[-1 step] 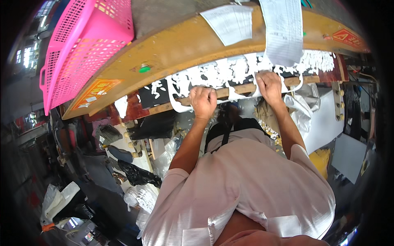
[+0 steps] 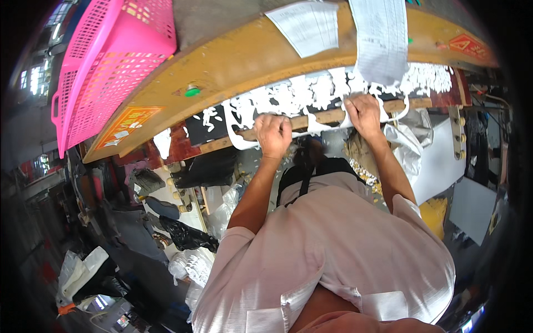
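- Both hands are up at the near edge of the desk (image 2: 233, 66); the left hand (image 2: 273, 135) is curled in a fist, its grip clamped on a wooden strip (image 2: 327, 117) that runs along that edge
- The right hand (image 2: 363, 114) is fingers-down further right along the strip, its grip closed on the strip and the white cut-out sheet (image 2: 311, 94) draped over it
- The sheet lies along the near edge, ragged white shapes over a dark backing (image 2: 195, 126); a loop of it hangs just left of the left hand
- To do this well, I'd judge: keep both grips level; pull evenly, so the thin white bridges don't tear
- A pink basket (image 2: 119, 61) sits at the desk's far left corner; two paper sheets (image 2: 308, 25) lie near the far edge, well apart from the hands
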### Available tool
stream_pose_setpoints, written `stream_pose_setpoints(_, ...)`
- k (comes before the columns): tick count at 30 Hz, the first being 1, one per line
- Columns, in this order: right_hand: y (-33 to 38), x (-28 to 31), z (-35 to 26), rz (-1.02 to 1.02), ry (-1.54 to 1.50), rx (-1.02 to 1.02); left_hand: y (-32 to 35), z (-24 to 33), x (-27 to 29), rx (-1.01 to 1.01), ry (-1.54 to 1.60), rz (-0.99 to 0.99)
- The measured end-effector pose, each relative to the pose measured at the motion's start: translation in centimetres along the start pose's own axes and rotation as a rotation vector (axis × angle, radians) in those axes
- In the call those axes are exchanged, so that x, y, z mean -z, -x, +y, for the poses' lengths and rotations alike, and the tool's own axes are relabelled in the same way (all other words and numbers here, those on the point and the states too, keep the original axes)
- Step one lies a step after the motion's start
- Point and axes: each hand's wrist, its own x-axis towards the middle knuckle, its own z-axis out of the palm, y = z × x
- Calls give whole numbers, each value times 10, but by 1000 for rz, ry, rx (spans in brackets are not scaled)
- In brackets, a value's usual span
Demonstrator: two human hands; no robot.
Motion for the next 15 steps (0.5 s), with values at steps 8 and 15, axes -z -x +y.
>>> stream_pose_setpoints(8, -8, 17, -9, -138, -59, -100, 5, 0, -8, 74, -7, -29)
stream_pose_setpoints(15, -87, -13, -24, -185, -40, -80, -12, 17, 12, 225, 5, -183)
